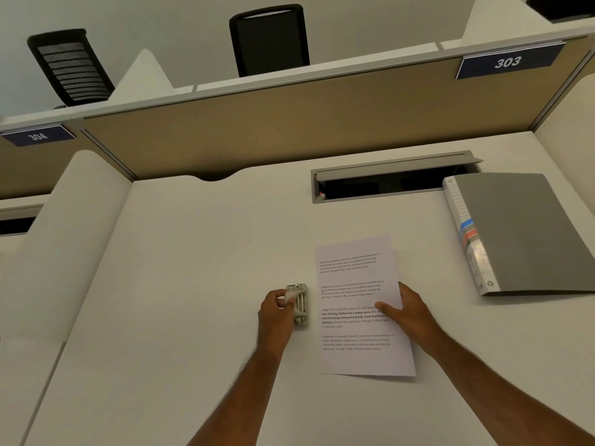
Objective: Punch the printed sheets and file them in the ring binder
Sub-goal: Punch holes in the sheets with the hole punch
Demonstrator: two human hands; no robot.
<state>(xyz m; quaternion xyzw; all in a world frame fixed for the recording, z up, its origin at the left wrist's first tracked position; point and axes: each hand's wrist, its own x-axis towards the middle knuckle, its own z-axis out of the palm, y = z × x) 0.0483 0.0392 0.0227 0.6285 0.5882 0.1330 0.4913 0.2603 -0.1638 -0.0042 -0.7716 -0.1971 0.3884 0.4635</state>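
Note:
A white printed sheet (357, 278) with several blocks of text lies at the middle of the white desk. My right hand (409, 312) grips its right edge, thumb on top of the page. Just left of the sheet sits a small grey hole punch (301, 305). My left hand (277, 312) is closed on the punch's left side, fingers over its lever. The sheet's left edge lies close beside the punch, apart from it by a narrow gap. A grey ring binder (521, 233) lies shut at the far right, its labelled spine facing the sheet.
An open cable tray slot (392, 183) is cut into the desk behind the sheet. A beige partition (289, 123) with number plates 303 and 304 walls the back. White side dividers stand at left and right. Two black chairs show beyond the partition.

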